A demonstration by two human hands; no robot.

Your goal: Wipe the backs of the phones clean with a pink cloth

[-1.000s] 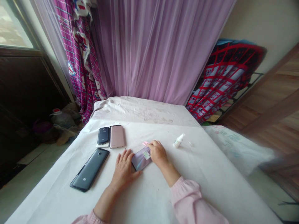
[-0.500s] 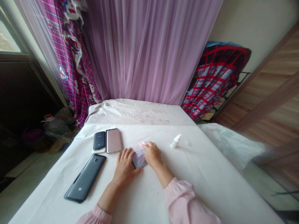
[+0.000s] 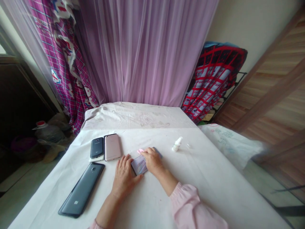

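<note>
A smartphone (image 3: 138,165) with a shiny, reflecting face lies flat and at a slant on the white-covered table. My left hand (image 3: 125,176) holds its near left end, thumb along the lower edge and fingers on the other side. Over the phone's middle, my right hand (image 3: 152,161) is closed on a small pink cloth (image 3: 140,151), which pokes out past the fingertips at the far edge. The right hand hides part of the phone; its far corner shows beyond the knuckles.
A small white dropper bottle (image 3: 177,144) stands to the right, a clear cap (image 3: 189,146) beside it. At left lie a rose-gold phone (image 3: 112,148), a dark phone (image 3: 97,148) on a white one (image 3: 96,158), and a large dark grey phone (image 3: 82,190). Purple curtains (image 3: 143,57) hang behind the table.
The whole view has shifted slightly, so things sit further left. My right hand with the pink cloth has slid along the phone, baring its far corner. My left hand keeps its hold.
</note>
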